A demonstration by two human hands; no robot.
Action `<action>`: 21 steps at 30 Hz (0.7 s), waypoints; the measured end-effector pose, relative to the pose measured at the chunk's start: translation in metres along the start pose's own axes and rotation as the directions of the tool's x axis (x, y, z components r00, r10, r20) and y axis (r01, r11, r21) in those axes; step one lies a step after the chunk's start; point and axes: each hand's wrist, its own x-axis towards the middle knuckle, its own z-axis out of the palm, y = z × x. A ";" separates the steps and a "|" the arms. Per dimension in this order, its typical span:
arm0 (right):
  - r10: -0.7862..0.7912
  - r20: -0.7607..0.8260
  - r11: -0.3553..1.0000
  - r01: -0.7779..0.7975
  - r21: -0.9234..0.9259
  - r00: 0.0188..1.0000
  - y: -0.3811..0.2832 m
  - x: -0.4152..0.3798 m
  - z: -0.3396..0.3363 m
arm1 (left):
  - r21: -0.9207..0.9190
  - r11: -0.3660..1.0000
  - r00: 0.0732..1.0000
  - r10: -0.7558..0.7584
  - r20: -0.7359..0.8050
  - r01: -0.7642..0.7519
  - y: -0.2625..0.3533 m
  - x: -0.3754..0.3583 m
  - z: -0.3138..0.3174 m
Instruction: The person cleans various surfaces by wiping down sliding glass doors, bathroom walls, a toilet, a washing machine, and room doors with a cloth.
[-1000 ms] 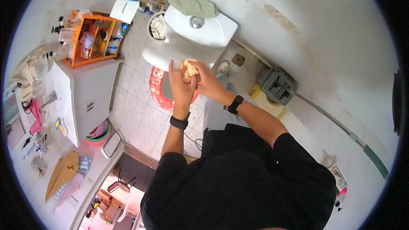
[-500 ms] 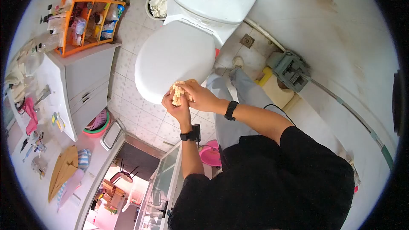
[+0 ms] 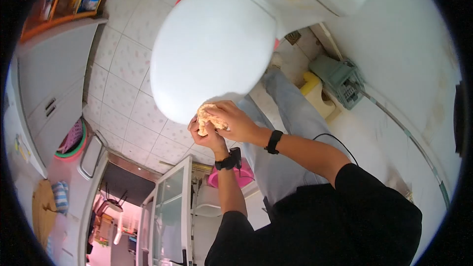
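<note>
Both my hands are closed around a crumpled yellow-beige cloth [image 3: 205, 117] at the front edge of the white toilet lid [image 3: 212, 44]. My left hand [image 3: 206, 136] cups it from below. My right hand [image 3: 233, 119] presses on it from the right, fingers curled over the cloth. The lid is down and the cloth touches its near rim. Each wrist wears a black band.
A white cabinet with drawers [image 3: 47, 93] stands at the left, with an orange shelf [image 3: 54, 0] on top. A grey-green crate [image 3: 341, 80] and yellow item [image 3: 315, 88] sit by the right wall. A glass door [image 3: 170, 212] and pink basin [image 3: 239, 175] lie below my hands.
The view has moved closer to the toilet and tilted down, so the lid fills more of the frame. My hands stay clasped on the cloth at the lid's front edge.
</note>
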 end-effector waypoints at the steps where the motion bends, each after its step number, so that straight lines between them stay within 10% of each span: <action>1: 0.021 0.007 1.000 -0.021 -0.013 1.000 0.008 0.003 0.011 | 0.030 0.998 0.999 0.051 0.005 -0.052 -0.013 0.004 -0.004; 11: 0.079 0.081 0.997 -0.078 -0.024 0.994 0.050 0.026 0.060 | -0.046 0.949 0.943 -0.314 -0.112 0.311 -0.035 0.019 -0.007; 16: -0.144 0.043 0.968 0.149 -0.201 0.989 0.060 0.079 0.049 | 0.315 0.939 0.990 -0.143 -0.002 0.136 -0.022 0.056 0.015; 21: -0.214 0.045 0.838 0.207 -0.504 0.976 0.088 0.106 0.004 | 0.294 0.955 0.960 -0.113 0.255 0.034 -0.036 0.081 0.064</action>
